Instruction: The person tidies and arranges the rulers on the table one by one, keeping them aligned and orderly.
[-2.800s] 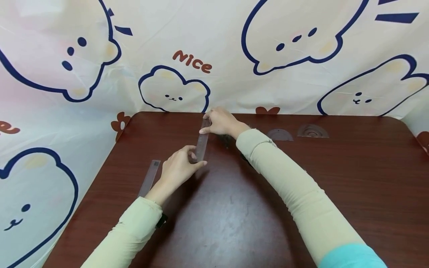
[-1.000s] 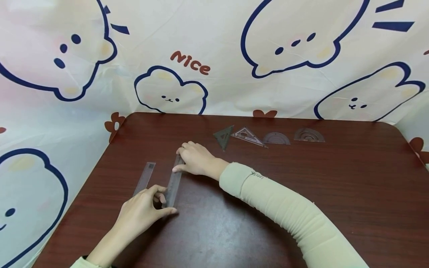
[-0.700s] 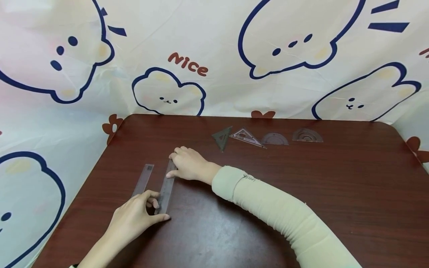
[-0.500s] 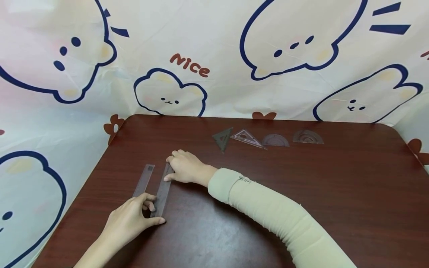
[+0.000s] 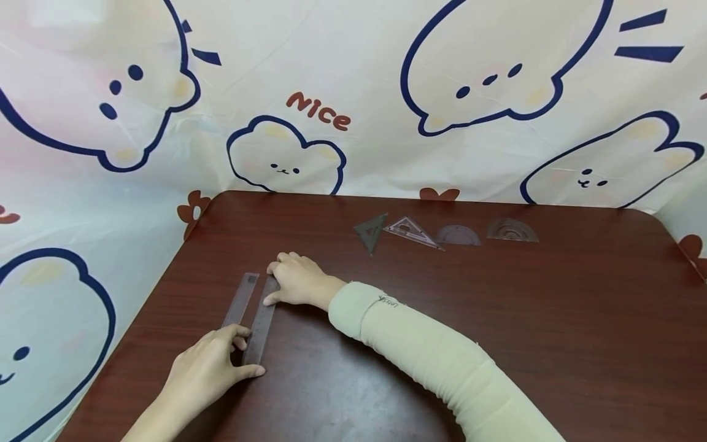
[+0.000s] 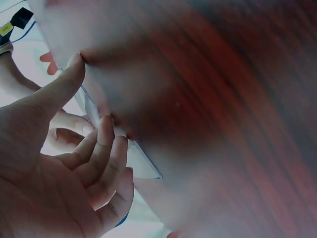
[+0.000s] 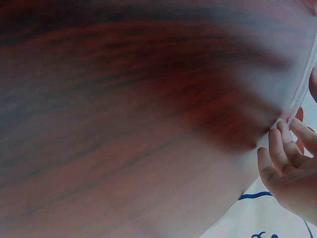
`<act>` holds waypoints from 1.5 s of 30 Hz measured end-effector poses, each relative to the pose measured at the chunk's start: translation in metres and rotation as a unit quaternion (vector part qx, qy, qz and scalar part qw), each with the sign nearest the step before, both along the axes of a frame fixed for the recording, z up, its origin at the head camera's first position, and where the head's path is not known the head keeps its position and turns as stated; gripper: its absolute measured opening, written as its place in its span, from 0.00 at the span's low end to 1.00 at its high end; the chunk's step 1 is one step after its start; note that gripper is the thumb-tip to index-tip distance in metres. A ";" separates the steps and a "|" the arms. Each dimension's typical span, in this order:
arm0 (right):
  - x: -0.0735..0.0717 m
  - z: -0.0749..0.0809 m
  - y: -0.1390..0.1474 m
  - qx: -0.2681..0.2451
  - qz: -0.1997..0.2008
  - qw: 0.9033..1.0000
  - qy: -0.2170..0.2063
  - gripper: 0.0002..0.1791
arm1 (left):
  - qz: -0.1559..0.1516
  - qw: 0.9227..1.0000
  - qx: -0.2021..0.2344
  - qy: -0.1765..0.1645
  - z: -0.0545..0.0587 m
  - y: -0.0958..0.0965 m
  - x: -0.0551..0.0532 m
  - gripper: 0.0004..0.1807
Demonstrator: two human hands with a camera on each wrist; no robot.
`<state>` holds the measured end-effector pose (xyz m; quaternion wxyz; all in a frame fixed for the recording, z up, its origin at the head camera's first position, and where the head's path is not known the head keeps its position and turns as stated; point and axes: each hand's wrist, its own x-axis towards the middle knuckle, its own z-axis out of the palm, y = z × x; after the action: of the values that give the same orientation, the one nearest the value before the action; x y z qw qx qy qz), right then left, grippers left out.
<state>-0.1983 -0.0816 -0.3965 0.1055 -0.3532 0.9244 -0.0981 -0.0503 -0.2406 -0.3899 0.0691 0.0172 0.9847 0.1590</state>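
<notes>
A clear straight ruler (image 5: 259,331) lies slanted on the dark wooden table (image 5: 497,344), its long side facing a second clear ruler (image 5: 241,299) just to its left. My left hand (image 5: 201,368) holds the near end, thumb on the right edge and fingers at the left edge. At the far end my right hand (image 5: 302,281) pinches the same ruler between thumb and fingers. The near part of the second ruler is hidden behind my left hand. In the left wrist view my left hand (image 6: 64,183) has its fingertips low at the tabletop.
Along the back of the table lie a dark triangular set square (image 5: 370,232), a clear set square (image 5: 411,233) and two clear protractors (image 5: 458,235), one further right (image 5: 512,230). A cartoon-printed cloth (image 5: 375,73) hangs behind and at the left.
Both hands have brought the ruler from the back middle toward the near left, down beside the second ruler. The set squares, earlier behind the right arm, have come into view.
</notes>
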 end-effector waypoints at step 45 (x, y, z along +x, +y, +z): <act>-0.008 0.003 0.017 -0.062 -0.008 0.998 -0.016 0.27 | -0.032 0.996 0.000 0.080 0.003 0.014 -0.009 0.21</act>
<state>-0.2059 -0.0647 -0.3935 0.0972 -0.3499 0.9176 -0.1620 -0.0598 -0.2264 -0.3867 -0.0045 0.0609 0.9861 0.1544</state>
